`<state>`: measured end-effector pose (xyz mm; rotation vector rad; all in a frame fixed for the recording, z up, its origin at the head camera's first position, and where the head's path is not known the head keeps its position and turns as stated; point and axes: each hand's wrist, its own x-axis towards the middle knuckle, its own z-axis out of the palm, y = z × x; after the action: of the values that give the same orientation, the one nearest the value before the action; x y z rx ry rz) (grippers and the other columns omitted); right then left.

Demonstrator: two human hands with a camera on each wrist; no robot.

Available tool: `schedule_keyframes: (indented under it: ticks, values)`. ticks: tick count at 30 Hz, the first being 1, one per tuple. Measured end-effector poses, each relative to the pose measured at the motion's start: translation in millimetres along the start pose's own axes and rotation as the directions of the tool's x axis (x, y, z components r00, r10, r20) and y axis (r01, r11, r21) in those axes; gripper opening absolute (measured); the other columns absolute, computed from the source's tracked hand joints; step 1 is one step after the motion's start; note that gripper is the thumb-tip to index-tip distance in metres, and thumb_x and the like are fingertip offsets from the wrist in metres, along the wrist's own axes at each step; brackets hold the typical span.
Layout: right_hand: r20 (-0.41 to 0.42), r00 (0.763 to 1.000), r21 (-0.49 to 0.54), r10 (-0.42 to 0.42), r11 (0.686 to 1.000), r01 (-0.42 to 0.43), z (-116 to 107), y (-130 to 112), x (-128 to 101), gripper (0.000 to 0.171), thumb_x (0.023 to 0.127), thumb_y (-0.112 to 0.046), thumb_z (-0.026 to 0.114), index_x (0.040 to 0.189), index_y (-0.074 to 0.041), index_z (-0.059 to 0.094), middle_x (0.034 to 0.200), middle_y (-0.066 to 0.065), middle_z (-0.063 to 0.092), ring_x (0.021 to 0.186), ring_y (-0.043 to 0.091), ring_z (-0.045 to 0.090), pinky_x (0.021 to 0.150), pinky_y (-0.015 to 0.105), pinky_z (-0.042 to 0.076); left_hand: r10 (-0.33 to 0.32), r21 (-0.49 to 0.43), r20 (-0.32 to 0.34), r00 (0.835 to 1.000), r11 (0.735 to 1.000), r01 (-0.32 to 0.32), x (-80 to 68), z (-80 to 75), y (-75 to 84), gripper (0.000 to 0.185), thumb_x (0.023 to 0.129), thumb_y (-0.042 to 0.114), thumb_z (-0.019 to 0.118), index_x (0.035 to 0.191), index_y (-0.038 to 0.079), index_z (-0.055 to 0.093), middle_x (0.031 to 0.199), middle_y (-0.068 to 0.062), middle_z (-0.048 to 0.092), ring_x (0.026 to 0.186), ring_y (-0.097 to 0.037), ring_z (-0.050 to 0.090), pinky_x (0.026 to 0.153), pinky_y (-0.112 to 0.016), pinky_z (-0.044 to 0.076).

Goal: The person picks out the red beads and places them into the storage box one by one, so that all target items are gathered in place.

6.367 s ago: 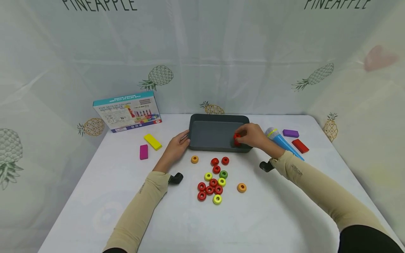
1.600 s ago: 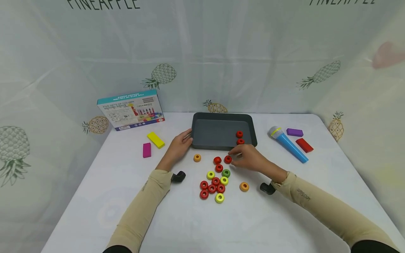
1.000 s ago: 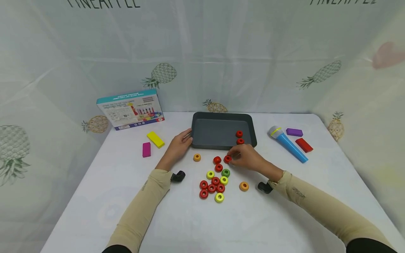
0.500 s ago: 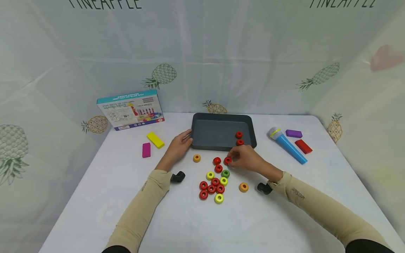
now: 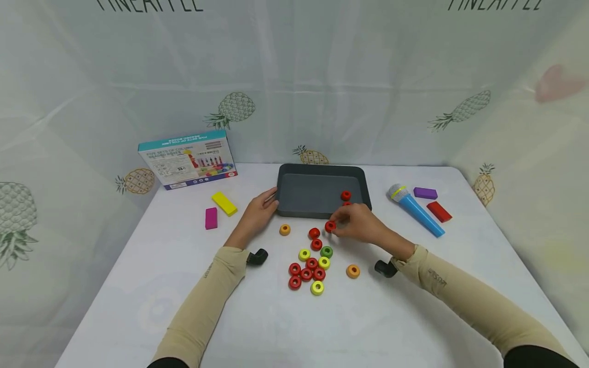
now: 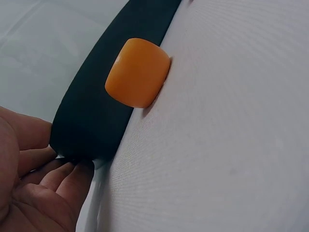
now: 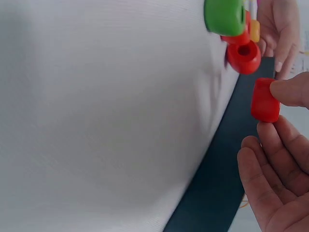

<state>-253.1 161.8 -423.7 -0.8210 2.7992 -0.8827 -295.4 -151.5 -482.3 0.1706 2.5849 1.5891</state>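
We could see only one of the two red rings in the dark grey, round-cornered plastic tray (image 5: 294,176) whole; the nearer was mostly hidden behind our right hand (image 5: 363,225). In the left wrist view the tray was cut down to a dark slanting band, and our left hand (image 5: 257,214) showed only as fingertips (image 6: 72,171) at its corner. The right wrist view was blurred toward the top, where the green ring (image 7: 224,15) smeared into its neighbours.

Half a second before, the smooth red wooden ring (image 5: 330,226) had lain on the white cloth beside the other loose red ring (image 5: 314,233); now we had it pinched between thumb and fingertips, lifted clear of the cloth and just short of the tray's near wall. Our left hand had not moved: fingers nearly straight, resting against the tray's left end, gripping nothing.

The rings were glossy, thick and doughnut-shaped (the orange ring (image 6: 138,72) by the tray looked almost barrel-like close up). The cloth on the table (image 5: 184,306) was finely woven and matte.
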Motion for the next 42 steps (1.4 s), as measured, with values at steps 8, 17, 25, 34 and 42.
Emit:
schedule_keyframes:
  ticks: [8, 17, 25, 34, 42]
  values:
    - [-0.004, 0.999, 0.054, 0.035, 0.998, -0.035, -10, -2, 6, 0.022, 0.082, -0.017, 0.084, 0.101, -0.010, 0.077, 0.096, 0.004, 0.077, 0.093, 0.019, 0.074, 0.086, 0.038, 0.064, 0.001, 0.017, 0.000, 1.000, 1.000, -0.001, -0.9, -1.5, 1.0, 0.053, 0.106, 0.030, 0.053, 0.157, 0.023, 0.039, 0.163, -0.003, 0.038, 0.144, -0.018, 0.047, 0.119, -0.038, 0.042]
    - [-0.025, 0.999, 0.072, 0.046, 0.996, -0.044, -18, -2, 12, 0.023, 0.082, -0.015, 0.084, 0.103, -0.008, 0.077, 0.100, 0.008, 0.076, 0.094, 0.022, 0.074, 0.086, 0.040, 0.063, 0.007, 0.014, -0.004, 1.000, 1.000, -0.007, -0.1, -2.5, 3.6, 0.054, 0.106, 0.027, 0.053, 0.157, 0.021, 0.039, 0.163, -0.005, 0.038, 0.144, -0.020, 0.048, 0.118, -0.039, 0.042]
    - [-0.045, 0.998, 0.075, 0.047, 0.996, -0.043, -20, 4, 18, 0.023, 0.082, -0.016, 0.084, 0.102, -0.007, 0.077, 0.098, 0.009, 0.077, 0.092, 0.022, 0.075, 0.083, 0.039, 0.064, -0.011, 0.008, 0.001, 1.000, 1.000, 0.011, -0.9, -0.2, 2.7, 0.053, 0.106, 0.030, 0.053, 0.157, 0.024, 0.039, 0.163, -0.004, 0.039, 0.143, -0.018, 0.048, 0.118, -0.038, 0.042]
    - [-0.096, 0.991, 0.071, 0.097, 0.993, -0.091, -22, 13, 28, 0.025, 0.085, -0.013, 0.081, 0.108, -0.005, 0.076, 0.100, 0.011, 0.076, 0.091, 0.023, 0.074, 0.082, 0.041, 0.063, -0.001, 0.007, -0.007, 1.000, 1.000, 0.001, -2.9, 1.2, 2.1, 0.053, 0.106, 0.028, 0.053, 0.157, 0.023, 0.039, 0.163, -0.004, 0.038, 0.144, -0.019, 0.048, 0.119, -0.038, 0.041]
    - [-0.110, 0.984, 0.073, 0.138, 0.989, -0.130, -22, 20, 33, 0.027, 0.085, -0.015, 0.081, 0.110, -0.005, 0.075, 0.103, 0.013, 0.077, 0.094, 0.025, 0.073, 0.083, 0.042, 0.063, -0.013, 0.011, -0.009, 1.000, 1.000, 0.013, -3.1, 0.7, 4.5, 0.053, 0.106, 0.029, 0.053, 0.157, 0.024, 0.039, 0.163, -0.003, 0.038, 0.144, -0.018, 0.047, 0.119, -0.039, 0.041]
